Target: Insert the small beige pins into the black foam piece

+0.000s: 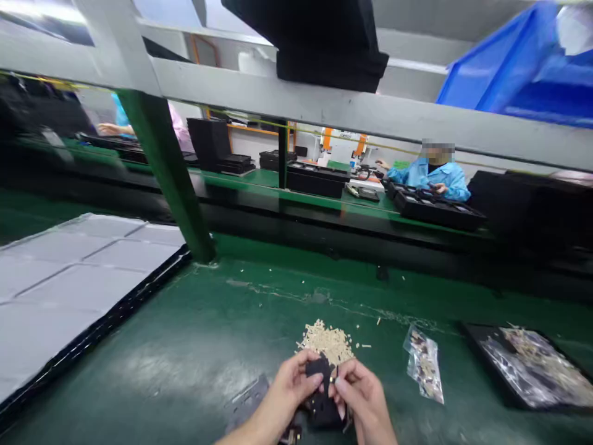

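Observation:
My left hand [290,384] and my right hand [362,390] meet at the bottom middle of the view, low over a green mat [194,346]. Together they pinch a small black part [319,371], and more black pieces [324,411] sit under my palms. Just beyond my fingertips lies a heap of tiny beige pieces [328,342], with a few strays scattered around it.
A clear plastic bag [425,364] lies right of the heap. A black tray with plastic bags [532,368] sits at far right. A grey-topped stack of trays [69,278] fills the left. A green post [167,173] stands behind. A person in blue [428,176] works across the line.

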A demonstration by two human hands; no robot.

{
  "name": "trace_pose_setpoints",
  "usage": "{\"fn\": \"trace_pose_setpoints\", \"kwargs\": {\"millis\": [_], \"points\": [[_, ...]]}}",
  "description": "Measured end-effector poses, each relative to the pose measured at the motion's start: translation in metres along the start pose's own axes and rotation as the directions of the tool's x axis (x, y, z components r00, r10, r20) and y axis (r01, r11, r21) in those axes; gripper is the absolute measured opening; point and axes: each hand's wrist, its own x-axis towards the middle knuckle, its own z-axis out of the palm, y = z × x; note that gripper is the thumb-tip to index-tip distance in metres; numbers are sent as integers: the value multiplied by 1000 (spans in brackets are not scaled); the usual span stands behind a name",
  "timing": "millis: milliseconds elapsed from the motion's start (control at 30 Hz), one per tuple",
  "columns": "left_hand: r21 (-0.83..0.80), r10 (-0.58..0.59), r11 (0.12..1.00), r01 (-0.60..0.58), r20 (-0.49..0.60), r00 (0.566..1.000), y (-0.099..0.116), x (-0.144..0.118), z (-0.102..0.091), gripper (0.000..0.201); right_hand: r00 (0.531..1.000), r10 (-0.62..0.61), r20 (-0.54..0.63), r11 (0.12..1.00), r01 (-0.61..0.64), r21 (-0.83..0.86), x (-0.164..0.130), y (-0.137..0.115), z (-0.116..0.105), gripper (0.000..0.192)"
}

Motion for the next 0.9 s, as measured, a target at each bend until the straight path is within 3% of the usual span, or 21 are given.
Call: {"fn": "trace_pose_setpoints", "kwargs": {"millis": [133,300,433,667,900], "points": [[3,7,1000,-7,-75,997,5,-7,1,36,994,-70,-78,980,53,-194,2,-8,-6,20],[29,39,999,-37,-83,996,15,-14,7,34,992,-112,-52,897,78,-436,1,-10,-7,19],[64,49,997,-44,-78,996,18,-19,10,32,993,-106,-50,865,68,-496,-1,-12,-4,16],[293,33,956,-12,-66,997,25,-24,11,18,995,-96,40,817,101,-568,-3,-17,-7,11],[375,22,927,3,-65,998,31,-26,12,15,996,-79,43,822,90,-562,-3,-21,-3,10]]}}
